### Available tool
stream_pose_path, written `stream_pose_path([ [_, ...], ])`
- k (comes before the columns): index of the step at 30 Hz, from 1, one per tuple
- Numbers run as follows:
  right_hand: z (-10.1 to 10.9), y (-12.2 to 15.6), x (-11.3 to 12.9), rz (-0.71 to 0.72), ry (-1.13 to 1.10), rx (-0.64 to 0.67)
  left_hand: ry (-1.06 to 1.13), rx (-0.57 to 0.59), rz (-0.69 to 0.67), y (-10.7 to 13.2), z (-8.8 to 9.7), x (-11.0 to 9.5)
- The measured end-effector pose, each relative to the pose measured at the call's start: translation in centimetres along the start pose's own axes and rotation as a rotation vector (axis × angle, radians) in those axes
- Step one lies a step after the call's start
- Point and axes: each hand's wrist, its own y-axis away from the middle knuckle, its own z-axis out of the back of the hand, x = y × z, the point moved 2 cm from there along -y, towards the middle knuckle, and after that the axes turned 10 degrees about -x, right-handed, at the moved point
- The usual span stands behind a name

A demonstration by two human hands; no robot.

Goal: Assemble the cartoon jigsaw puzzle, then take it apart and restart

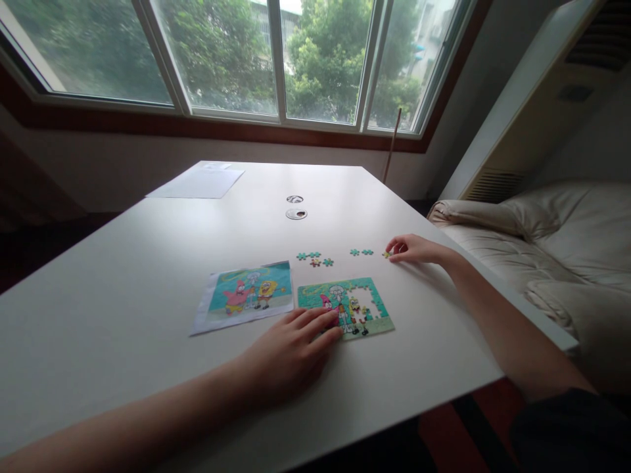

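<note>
Head view: I log one left hand (298, 341) laid flat, fingers extended, on one incomplete puzzle (342, 299). One picture sheet (251, 299) just left. One right hand (413, 249), curled, fingertips at one piece (386, 255); pinch: cannot tell. Beyond puzzle: six loose pieces (328, 262), four plus two.

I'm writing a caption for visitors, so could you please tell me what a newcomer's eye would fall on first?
Probably the colourful puzzle, partly under the left hand, with a gap in its right half. To its left lies a similar cartoon sheet; beyond the table, a wide window shows green trees.
</note>
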Motion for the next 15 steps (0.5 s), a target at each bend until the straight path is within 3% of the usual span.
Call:
stream_pose_path([
  [8, 0.0, 0.5, 0.7, -0.015, -0.075, 0.018, 0.012, 0.01, -0.002, 0.0, 0.0, 0.1],
  [15, -1.0, 2.3, 6.0, 0.069, -0.287, 0.23, 0.009, 0.003, 0.003, 0.0, 0.0, 0.1],
])
